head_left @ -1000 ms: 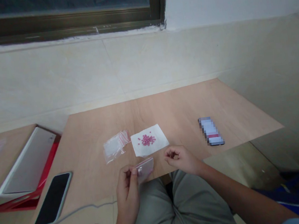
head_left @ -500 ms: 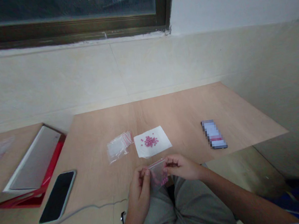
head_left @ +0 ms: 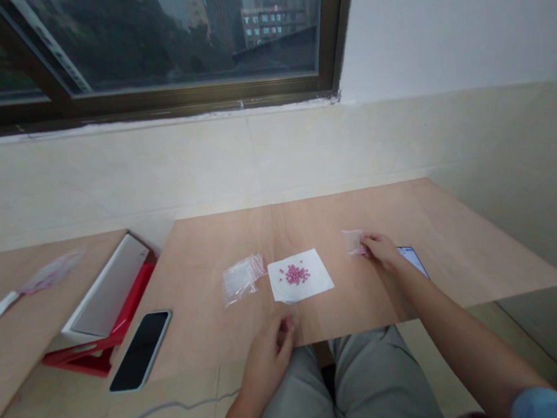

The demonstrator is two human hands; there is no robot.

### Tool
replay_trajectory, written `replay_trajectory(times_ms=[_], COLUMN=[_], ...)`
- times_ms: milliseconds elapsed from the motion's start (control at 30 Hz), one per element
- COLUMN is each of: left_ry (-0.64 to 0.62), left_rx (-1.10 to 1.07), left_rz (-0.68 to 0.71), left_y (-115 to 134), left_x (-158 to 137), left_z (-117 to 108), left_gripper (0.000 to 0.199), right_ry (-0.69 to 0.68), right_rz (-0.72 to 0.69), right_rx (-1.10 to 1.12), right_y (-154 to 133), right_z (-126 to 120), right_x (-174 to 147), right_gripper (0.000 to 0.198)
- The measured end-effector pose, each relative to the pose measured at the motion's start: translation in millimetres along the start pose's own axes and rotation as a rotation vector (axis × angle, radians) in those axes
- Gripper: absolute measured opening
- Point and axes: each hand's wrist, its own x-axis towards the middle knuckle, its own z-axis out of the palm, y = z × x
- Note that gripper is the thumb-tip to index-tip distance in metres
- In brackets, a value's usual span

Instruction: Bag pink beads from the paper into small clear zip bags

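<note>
**Setting the small filled bag down on the right side of the board**

The right hand (head_left: 381, 251) reaches out over the wooden board (head_left: 465, 261), its fingertips pinched on the edge of a small clear bag (head_left: 352, 241) that lies at, or just above, the board, right of the white paper (head_left: 300, 275). Just right of that hand a flat dark-edged item (head_left: 412, 259) shows, partly hidden by the wrist.

The left hand (head_left: 274, 344) rests at the near edge of the board with fingers curled. Whether it holds anything I cannot tell.

To do this well, the bag should go down flat and well apart from the loose pink beads (head_left: 296, 274) heaped on the paper, so the sleeve and wrist do not sweep them. Releasing only once the bag lies on the wood keeps it from sliding. The pile of empty bags (head_left: 243, 279) sits left of the paper, so keeping the filled one to the right keeps the two lots separate. A phone (head_left: 140, 351) and a red-edged tray (head_left: 108, 302) lie far left.
</note>
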Motion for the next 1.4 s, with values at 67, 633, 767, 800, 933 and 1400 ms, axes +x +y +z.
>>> replay_trajectory(times_ms=[67, 633, 767, 800, 933, 1400], left_ry=[0.014, 0.332, 0.247, 0.224, 0.182, 0.117], left_rx=[0.061, 0.649, 0.713, 0.714, 0.700, 0.221], left_rz=[0.022, 0.063, -0.019, -0.036, -0.060, 0.220], left_y=[-4.0, -57.2, -73.0, -75.9, -80.9, 6.1], left_x=[-0.2, 73.0, 88.4, 91.5, 99.6, 34.9], left_z=[-5.0, -60.3, -67.0, -67.7, -70.4, -37.2], left_gripper=[0.028, 0.047, 0.070, 0.075, 0.075, 0.035], right_ry=[0.019, -0.015, 0.040, 0.058, -0.004, -0.530], right_rz=[-0.021, -0.489, -0.524, -0.538, -0.607, -0.549], right_rx=[-0.038, -0.868, -0.759, -0.711, -0.560, -0.021], right_y=[-1.3, 18.2, 13.9, 12.0, 2.8, -59.7], right_z=[1.0, 30.4, 30.9, 31.4, 35.1, 80.4], right_x=[7.4, -31.6, -44.1, -52.0, -92.7, -201.3], right_gripper=[0.021, 0.053, 0.055, 0.053, 0.042, 0.041])
